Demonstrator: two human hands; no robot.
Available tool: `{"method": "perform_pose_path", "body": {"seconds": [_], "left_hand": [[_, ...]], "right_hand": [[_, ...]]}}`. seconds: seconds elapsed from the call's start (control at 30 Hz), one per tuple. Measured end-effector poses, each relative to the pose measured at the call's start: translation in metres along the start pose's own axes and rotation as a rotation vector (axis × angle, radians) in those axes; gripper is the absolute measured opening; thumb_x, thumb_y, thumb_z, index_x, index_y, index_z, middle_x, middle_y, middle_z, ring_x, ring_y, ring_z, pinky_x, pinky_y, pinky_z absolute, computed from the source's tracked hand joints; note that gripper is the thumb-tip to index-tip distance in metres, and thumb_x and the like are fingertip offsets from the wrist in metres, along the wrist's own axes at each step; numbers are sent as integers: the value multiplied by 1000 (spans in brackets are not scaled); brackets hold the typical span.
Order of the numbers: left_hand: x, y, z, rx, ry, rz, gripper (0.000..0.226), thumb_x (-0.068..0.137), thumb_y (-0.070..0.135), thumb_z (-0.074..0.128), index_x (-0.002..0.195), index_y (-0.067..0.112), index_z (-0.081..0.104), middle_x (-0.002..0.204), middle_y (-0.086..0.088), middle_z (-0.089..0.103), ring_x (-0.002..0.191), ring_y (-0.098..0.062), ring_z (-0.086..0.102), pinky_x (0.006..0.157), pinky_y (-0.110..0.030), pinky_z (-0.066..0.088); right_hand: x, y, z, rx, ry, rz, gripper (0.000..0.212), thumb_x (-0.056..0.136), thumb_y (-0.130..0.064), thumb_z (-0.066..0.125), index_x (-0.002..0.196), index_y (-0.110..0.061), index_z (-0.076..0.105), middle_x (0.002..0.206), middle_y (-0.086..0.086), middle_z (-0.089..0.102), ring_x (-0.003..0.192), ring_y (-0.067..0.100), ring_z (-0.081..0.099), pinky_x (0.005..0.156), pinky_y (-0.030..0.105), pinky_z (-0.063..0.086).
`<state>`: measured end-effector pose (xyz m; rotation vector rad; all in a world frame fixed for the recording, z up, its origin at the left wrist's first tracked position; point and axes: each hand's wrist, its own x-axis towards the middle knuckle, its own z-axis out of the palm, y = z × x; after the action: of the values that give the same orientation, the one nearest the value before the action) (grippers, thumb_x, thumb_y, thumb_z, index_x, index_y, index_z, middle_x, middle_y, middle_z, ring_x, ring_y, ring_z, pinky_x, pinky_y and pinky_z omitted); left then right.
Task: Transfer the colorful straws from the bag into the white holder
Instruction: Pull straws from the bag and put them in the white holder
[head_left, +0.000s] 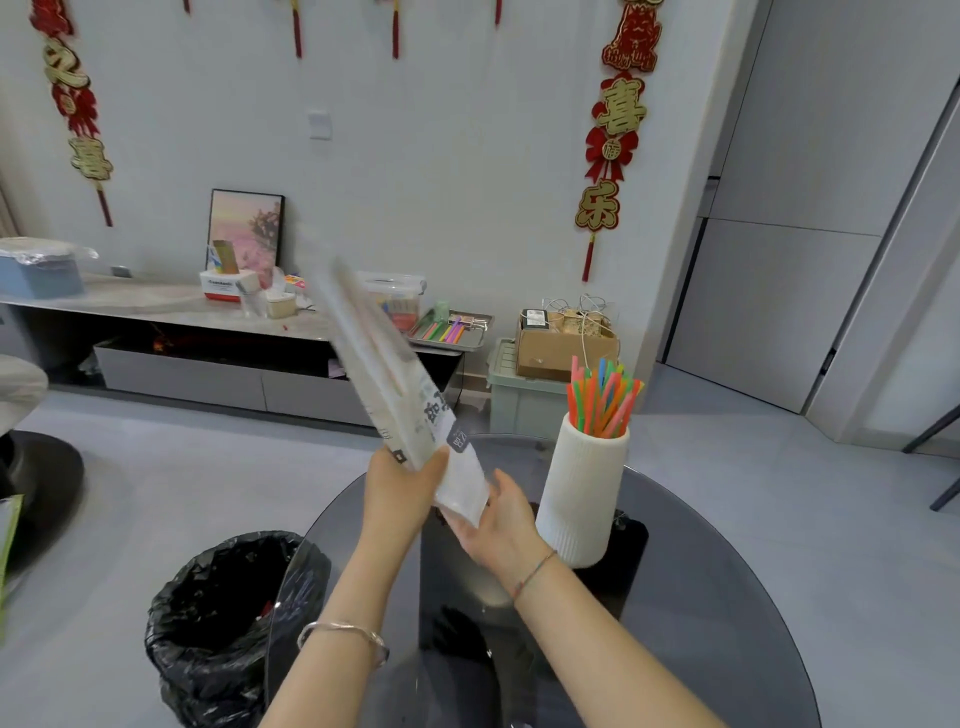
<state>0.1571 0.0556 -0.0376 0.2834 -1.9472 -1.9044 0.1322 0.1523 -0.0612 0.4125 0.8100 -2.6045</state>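
A long clear plastic bag with printed lettering (387, 384) is gripped at its lower end by the left hand (397, 493), tilted up-left above the round dark glass table (727, 597). The right hand (498, 522) is held open beneath the bag's bottom edge. Colourful straws (602, 397) are stood in the white ribbed holder (584, 493) near the table's far edge.

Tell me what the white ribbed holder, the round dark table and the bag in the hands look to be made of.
White ribbed holder: matte, likely ceramic or plastic; fine vertical ridges, no shine.
Round dark table: tinted glass, probably; glossy, reflective, and the bin shows through its edge.
Bag: thin printed plastic film, seemingly; partly see-through, blurred in motion, gripped by the left hand with the right hand under its end.
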Motion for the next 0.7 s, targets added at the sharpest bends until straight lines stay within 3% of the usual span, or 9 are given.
{"method": "perform_pose_path", "body": {"seconds": [0.1, 0.23, 0.33, 0.47, 0.53, 0.6, 0.7], "left_hand": [[0, 0, -1, 92, -50, 77, 28, 82, 15, 65, 110, 11, 63, 98, 1, 69, 93, -15, 66, 66, -19, 51], [1, -2, -2, 56, -51, 130, 35, 85, 22, 65, 117, 10, 60, 107, 1, 67, 95, -13, 64, 64, -13, 50], [3, -4, -4, 14, -1, 119, 28, 88, 22, 61, 114, 11, 63, 100, 1, 68, 88, -7, 65, 56, -6, 48], [6, -7, -5, -74, 67, 53, 23, 89, 22, 59, 107, 8, 65, 92, -3, 70, 84, -13, 68, 55, -13, 49], [6, -7, -5, -150, 79, 26, 22, 90, 21, 58, 107, 9, 64, 94, -3, 70, 82, -7, 66, 57, -12, 50], [5, -7, -6, -234, 82, -3, 20, 90, 22, 58, 108, 13, 63, 97, 0, 70, 83, -3, 65, 62, -13, 51], [7, -4, -10, -357, 115, -74, 25, 88, 25, 61, 112, 15, 61, 104, 0, 69, 88, -9, 65, 75, -26, 53]], "right_hand": [[2, 8, -2, 13, 26, 18, 42, 102, -26, 27, 123, -1, 54, 106, 18, 64, 98, 31, 60, 106, 39, 40], [2, 18, -5, -9, 76, 12, 29, 98, -10, 37, 113, 1, 59, 126, 20, 59, 121, 36, 53, 107, 42, 39], [0, 23, -4, -60, 79, -6, 30, 96, -9, 44, 121, 0, 57, 126, 19, 60, 118, 34, 56, 99, 40, 47], [-4, 25, -9, -188, 66, -43, 15, 92, -16, 55, 96, -5, 65, 93, 15, 66, 74, 26, 63, 63, 32, 55], [-5, 25, -14, -403, 121, -86, 19, 93, -20, 53, 83, -7, 61, 71, 11, 61, 52, 17, 54, 48, 26, 47], [-7, 21, -17, -592, 145, -149, 22, 94, -17, 46, 76, -8, 54, 57, 5, 51, 37, 11, 40, 36, 21, 30], [-9, 10, -22, -707, 142, -255, 24, 93, -24, 52, 72, -11, 51, 47, -2, 40, 33, 7, 27, 33, 18, 20]]}}
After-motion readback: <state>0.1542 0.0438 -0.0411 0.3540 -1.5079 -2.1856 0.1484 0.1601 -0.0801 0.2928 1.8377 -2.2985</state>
